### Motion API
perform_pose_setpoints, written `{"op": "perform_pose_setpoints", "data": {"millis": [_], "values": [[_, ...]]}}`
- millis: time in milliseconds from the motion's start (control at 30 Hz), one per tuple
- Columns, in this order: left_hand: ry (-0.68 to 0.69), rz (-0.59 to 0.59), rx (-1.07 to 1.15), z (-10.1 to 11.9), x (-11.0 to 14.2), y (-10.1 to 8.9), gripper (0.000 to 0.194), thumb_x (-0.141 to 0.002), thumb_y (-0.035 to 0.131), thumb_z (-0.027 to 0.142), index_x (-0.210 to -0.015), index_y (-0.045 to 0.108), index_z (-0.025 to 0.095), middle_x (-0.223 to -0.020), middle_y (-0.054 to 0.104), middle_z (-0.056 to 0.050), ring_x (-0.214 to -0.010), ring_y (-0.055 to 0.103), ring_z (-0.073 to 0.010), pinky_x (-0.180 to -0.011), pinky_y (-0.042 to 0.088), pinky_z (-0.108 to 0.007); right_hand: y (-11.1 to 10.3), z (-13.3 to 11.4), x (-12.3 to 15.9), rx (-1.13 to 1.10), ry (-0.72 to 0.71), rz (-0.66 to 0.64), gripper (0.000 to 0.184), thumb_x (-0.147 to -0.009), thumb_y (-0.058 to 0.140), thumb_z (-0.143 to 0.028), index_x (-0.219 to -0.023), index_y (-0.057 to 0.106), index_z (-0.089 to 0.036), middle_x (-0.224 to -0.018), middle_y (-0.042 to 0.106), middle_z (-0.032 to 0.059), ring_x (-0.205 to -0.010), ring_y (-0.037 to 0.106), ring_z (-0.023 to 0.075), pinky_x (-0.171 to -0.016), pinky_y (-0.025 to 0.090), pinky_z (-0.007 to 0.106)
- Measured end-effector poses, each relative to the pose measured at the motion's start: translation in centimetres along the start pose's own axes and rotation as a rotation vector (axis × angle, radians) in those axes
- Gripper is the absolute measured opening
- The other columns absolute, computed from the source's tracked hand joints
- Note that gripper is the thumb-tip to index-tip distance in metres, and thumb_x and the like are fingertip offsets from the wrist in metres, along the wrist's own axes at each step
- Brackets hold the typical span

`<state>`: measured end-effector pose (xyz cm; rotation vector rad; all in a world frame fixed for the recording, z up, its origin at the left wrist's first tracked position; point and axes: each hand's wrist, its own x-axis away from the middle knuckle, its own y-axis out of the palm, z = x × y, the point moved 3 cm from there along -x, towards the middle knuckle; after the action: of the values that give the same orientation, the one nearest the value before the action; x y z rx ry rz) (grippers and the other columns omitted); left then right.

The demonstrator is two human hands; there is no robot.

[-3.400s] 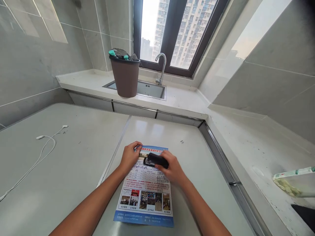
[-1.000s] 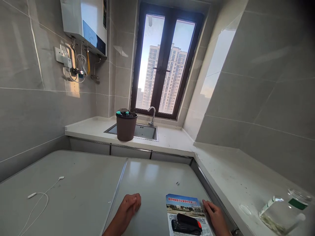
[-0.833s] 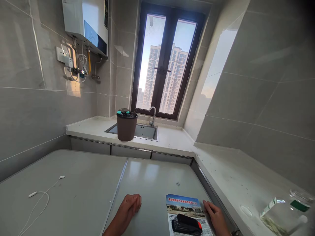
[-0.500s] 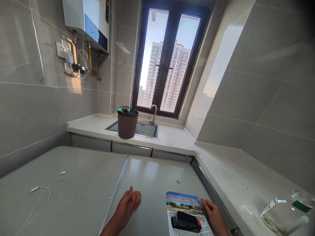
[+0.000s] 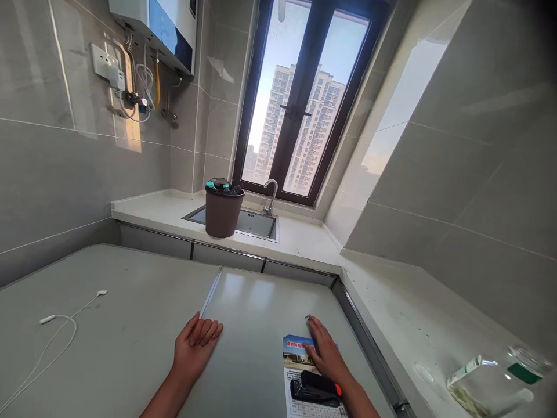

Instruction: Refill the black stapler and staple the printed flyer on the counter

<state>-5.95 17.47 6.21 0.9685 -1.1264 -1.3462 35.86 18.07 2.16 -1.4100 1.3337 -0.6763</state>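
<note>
A printed flyer with a blue top lies on the grey table near the front edge. A black stapler with an orange-red end rests on the flyer. My right hand lies flat over the flyer's top right part, fingers stretched toward two small staples on the table. My left hand rests flat on the table left of the flyer, fingers stretched out, holding nothing.
White earphones lie at the table's left. A brown bin stands by the sink and tap under the window. A clear jar sits on the right counter. A water heater hangs upper left.
My left hand has uncurled and lies flat. My right hand has moved from the flyer's right edge onto its top, reaching forward. The view has tilted down a little.
</note>
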Motion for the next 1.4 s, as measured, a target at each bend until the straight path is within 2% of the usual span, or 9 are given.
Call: {"op": "perform_pose_setpoints", "data": {"millis": [100, 233, 500, 700, 833, 933, 1033, 1167, 1400], "values": [[0.050, 0.008, 0.027, 1.0, -0.1, 0.2, 0.067, -0.094, 0.059, 0.026, -0.052, 0.008, 0.020, -0.042, 0.024, 0.004, -0.047, 0.028, -0.0120, -0.058, 0.038, -0.032, 2.1, 0.1, -1.4, 0.059, 0.045, -0.115, 0.070, -0.101, 0.036, -0.054, -0.160, 0.029, -0.017, -0.169, 0.023, 0.0108, -0.156, 0.022, 0.0263, -0.127, 0.023, 0.046], [0.118, 0.002, 0.068, 2.2, -0.5, 0.1, 0.067, -0.094, 0.060, 0.025, -0.052, 0.008, 0.020, -0.041, 0.026, 0.003, -0.046, 0.028, -0.0116, -0.056, 0.036, -0.032, 4.3, -1.7, -3.1, 0.087, 0.079, -0.146, 0.065, -0.102, 0.034, -0.049, -0.159, 0.033, -0.017, -0.167, 0.026, 0.0123, -0.154, 0.024, 0.0318, -0.127, 0.018, 0.053], [0.293, 0.024, 0.011, 4.5, -0.7, -0.4, 0.067, -0.092, 0.064, 0.025, -0.053, 0.010, 0.019, -0.044, 0.028, 0.004, -0.047, 0.029, -0.0100, -0.055, 0.035, -0.029, 9.4, -16.8, -8.4, 0.016, -0.139, -0.241, 0.079, -0.086, 0.042, -0.009, -0.162, 0.021, -0.013, -0.169, 0.017, 0.0129, -0.156, 0.017, 0.0311, -0.125, 0.017, 0.059], [0.298, 0.016, 0.039, 4.8, -0.7, -0.6, 0.065, -0.092, 0.064, 0.023, -0.052, 0.013, 0.019, -0.045, 0.028, 0.004, -0.047, 0.030, -0.0096, -0.055, 0.035, -0.029, 9.5, -22.4, -10.7, -0.025, -0.209, -0.339, 0.086, -0.082, 0.038, -0.005, -0.163, 0.014, -0.016, -0.170, 0.009, 0.0102, -0.157, 0.013, 0.0292, -0.121, 0.004, 0.069], [0.279, 0.005, 0.072, 4.7, -0.7, -0.5, 0.065, -0.091, 0.064, 0.022, -0.052, 0.013, 0.019, -0.045, 0.027, 0.004, -0.047, 0.031, -0.0094, -0.055, 0.034, -0.029, 7.7, -23.4, -10.5, -0.061, -0.265, -0.209, 0.081, -0.080, 0.038, -0.004, -0.159, 0.029, -0.020, -0.167, 0.027, 0.0055, -0.154, 0.025, 0.0250, -0.123, 0.015, 0.058], [0.272, -0.001, 0.066, 4.7, -0.8, -0.6, 0.064, -0.091, 0.064, 0.022, -0.052, 0.013, 0.019, -0.045, 0.028, 0.004, -0.047, 0.032, -0.0095, -0.055, 0.034, -0.029, 5.4, -22.3, -9.7, -0.076, -0.192, 0.002, 0.062, -0.091, 0.030, -0.008, -0.150, 0.044, -0.024, -0.157, 0.048, 0.0008, -0.145, 0.041, 0.0213, -0.118, 0.031, 0.040], [0.268, -0.004, 0.044, 4.6, -0.9, -0.8, 0.065, -0.091, 0.065, 0.023, -0.052, 0.013, 0.019, -0.044, 0.027, 0.004, -0.047, 0.032, -0.0098, -0.053, 0.033, -0.029, 3.4, -18.4, -7.8, -0.042, -0.009, 0.087, 0.043, -0.102, 0.025, -0.022, -0.119, 0.063, -0.020, -0.115, 0.073, 0.0055, -0.107, 0.067, 0.0214, -0.090, 0.048, 0.029], [0.248, 0.000, 0.046, 4.3, -1.1, -0.9, 0.063, -0.091, 0.064, 0.023, -0.052, 0.015, 0.019, -0.045, 0.028, 0.004, -0.047, 0.033, -0.0097, -0.052, 0.032, -0.029, 0.8, -10.4, -3.2, 0.053, 0.215, 0.112, 0.031, -0.096, 0.036, -0.031, -0.079, 0.061, -0.025, -0.074, 0.071, 0.0043, -0.071, 0.067, 0.0227, -0.062, 0.043, 0.028], [0.212, 0.002, 0.056, 3.9, -1.1, -0.9, 0.061, -0.092, 0.063, 0.020, -0.050, 0.019, 0.020, -0.045, 0.027, 0.004, -0.045, 0.032, -0.0092, -0.049, 0.031, -0.029, -3.1, 2.9, 4.8, 0.181, 0.448, 0.075, 0.025, -0.085, 0.041, -0.040, -0.067, 0.053, -0.026, -0.061, 0.066, 0.0056, -0.058, 0.062, 0.0228, -0.053, 0.030, 0.029]]}}
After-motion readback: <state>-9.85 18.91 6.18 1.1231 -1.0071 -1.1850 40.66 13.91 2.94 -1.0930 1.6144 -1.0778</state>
